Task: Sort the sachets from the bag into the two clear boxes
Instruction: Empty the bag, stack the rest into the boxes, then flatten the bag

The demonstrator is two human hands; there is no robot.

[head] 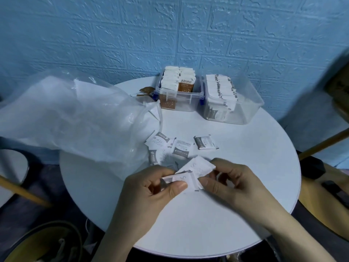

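Head view: left hand and right hand both pinch a small stack of white sachets at lower centre, above the worktop. Judged light, thin, limp and slippery; best held by the flat faces.

At lower centre of the frame, the left hand and right hand pinch white sugar sachets over a round white table. Loose sachets lie mid-frame beside the clear plastic bag; two clear boxes sit upper centre.
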